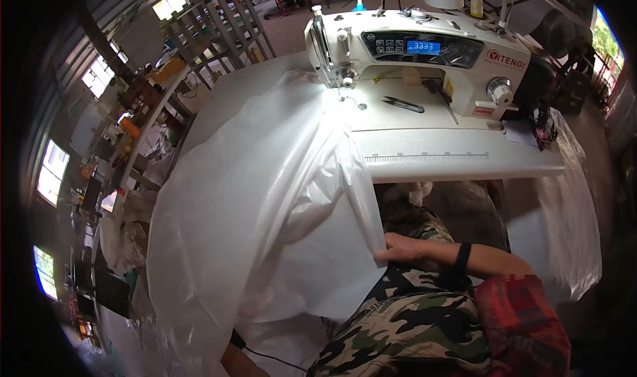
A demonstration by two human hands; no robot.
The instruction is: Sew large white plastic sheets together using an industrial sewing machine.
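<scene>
Cluttered workshop, white sewing table, right fingers gripping sheet, left fingers hidden, unclear

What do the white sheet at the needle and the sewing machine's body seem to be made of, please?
The white sheet looks like glossy plastic film or coated fabric: bright streaks run along its creases. The sewing machine's body appears to be painted metal with a smooth, satin finish, given its even white surface, though plastic remains possible.
</scene>
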